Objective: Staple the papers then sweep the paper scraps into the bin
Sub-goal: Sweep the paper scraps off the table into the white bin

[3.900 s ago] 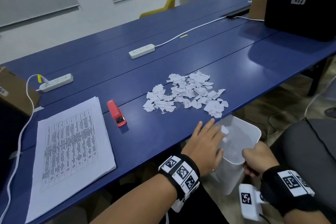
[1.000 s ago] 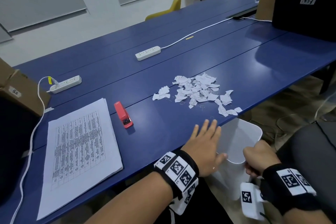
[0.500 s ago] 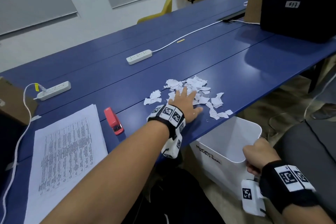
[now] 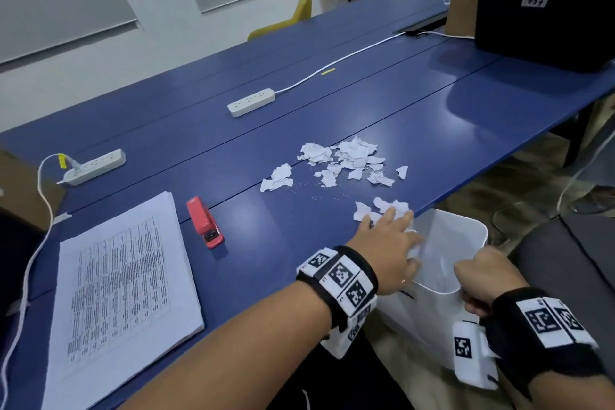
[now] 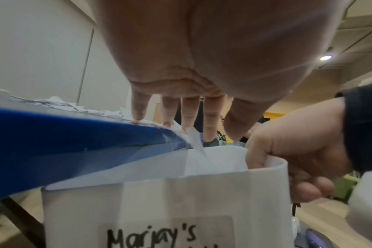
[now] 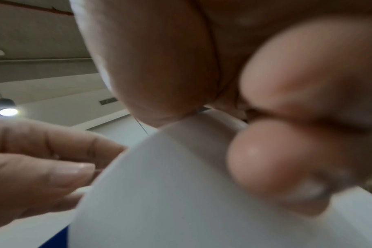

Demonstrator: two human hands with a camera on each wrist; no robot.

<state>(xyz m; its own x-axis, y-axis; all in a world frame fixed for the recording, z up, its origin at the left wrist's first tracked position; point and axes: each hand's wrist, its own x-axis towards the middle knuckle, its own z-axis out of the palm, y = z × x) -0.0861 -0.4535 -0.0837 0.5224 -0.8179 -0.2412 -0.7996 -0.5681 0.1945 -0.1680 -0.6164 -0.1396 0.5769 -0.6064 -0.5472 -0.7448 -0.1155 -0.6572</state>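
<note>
At the table point(image 4: 332, 110) edge, lower right of the frame, the left hand point(image 4: 387, 243) lies flat with fingers straight, touching paper scraps point(image 4: 382, 206) above the white bin point(image 4: 466, 226). Right hand point(image 4: 482, 276) clasps the bin's rim. More scraps point(image 4: 346, 160) sit mid-frame; stapler point(image 4: 204, 221) and papers point(image 4: 123, 276) lower left.

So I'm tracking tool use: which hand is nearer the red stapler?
Left. The left hand sweeps scraps at the table edge, right of the stapler; the right hand grips the bin rim, farther off.
</note>
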